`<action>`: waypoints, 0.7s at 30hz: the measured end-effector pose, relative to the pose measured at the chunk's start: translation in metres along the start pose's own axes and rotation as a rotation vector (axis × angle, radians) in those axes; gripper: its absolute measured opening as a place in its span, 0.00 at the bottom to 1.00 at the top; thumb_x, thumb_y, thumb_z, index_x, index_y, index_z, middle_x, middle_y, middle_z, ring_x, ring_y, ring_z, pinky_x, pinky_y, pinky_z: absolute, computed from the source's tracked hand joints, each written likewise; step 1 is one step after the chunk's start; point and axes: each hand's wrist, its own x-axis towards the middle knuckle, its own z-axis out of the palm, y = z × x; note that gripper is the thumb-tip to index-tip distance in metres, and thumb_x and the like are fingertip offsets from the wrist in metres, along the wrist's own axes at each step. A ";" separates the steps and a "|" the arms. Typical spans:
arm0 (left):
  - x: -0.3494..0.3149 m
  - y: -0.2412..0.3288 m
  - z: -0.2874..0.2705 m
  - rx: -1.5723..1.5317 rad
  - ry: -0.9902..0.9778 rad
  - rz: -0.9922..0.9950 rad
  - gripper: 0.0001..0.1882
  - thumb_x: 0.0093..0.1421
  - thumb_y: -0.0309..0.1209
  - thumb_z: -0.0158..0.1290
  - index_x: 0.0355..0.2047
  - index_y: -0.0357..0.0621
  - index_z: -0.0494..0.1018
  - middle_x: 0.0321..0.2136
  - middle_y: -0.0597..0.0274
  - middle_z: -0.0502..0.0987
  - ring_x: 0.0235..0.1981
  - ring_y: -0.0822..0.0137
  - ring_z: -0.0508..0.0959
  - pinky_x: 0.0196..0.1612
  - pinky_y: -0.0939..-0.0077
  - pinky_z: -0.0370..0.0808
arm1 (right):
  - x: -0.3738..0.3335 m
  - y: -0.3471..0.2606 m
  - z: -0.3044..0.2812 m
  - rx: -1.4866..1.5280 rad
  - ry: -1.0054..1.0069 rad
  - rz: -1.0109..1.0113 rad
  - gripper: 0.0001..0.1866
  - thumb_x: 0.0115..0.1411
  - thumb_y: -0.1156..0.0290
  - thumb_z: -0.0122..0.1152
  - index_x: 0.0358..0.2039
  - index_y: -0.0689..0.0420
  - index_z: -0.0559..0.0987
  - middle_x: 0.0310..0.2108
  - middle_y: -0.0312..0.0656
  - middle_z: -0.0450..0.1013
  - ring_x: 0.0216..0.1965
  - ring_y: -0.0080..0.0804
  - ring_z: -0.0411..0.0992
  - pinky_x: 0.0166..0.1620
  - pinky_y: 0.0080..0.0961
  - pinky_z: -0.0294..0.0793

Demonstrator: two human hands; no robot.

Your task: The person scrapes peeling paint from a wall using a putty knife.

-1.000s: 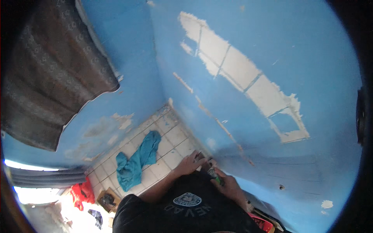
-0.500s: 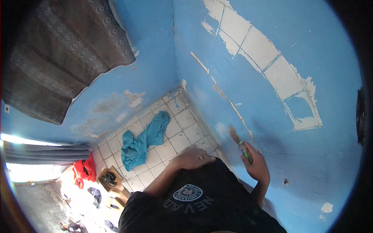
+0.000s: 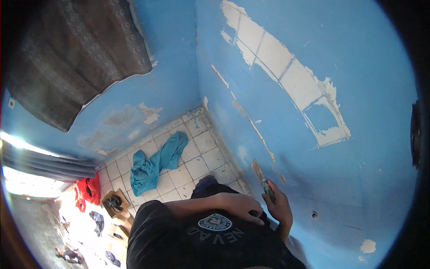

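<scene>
My right hand (image 3: 281, 208) is wrapped round the dark patterned handle of a scraper (image 3: 257, 170), whose flat blade points up and away from me. The blade is close to the blue wall (image 3: 358, 179) on the right, near the lower end of a narrow line of stripped paint (image 3: 256, 127). Whether the blade touches the wall I cannot tell. My left hand (image 3: 242, 207) crosses in front of my dark shirt and holds nothing visible, with its thumb and fingers apart.
A crumpled teal cloth (image 3: 156, 162) lies on the white floor tiles (image 3: 213, 157). Pale tiles (image 3: 298, 89) show through stripped paint on the right wall. At left are a dark curtain (image 3: 85, 58), a red cloth (image 3: 88, 190) and an open cardboard box (image 3: 117, 204).
My left hand has moved right across my body, nearer my right hand. The scraper and my right hand have shifted slightly left and down in view, as has much of the scene.
</scene>
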 end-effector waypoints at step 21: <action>-0.163 0.002 -0.234 0.413 0.166 -0.614 0.30 0.64 0.57 0.50 0.24 0.40 0.77 0.21 0.50 0.76 0.27 0.50 0.78 0.36 0.55 0.73 | 0.302 -0.118 0.119 0.031 0.072 -0.276 0.29 0.65 0.67 0.56 0.67 0.54 0.64 0.56 0.59 0.71 0.56 0.57 0.71 0.58 0.42 0.69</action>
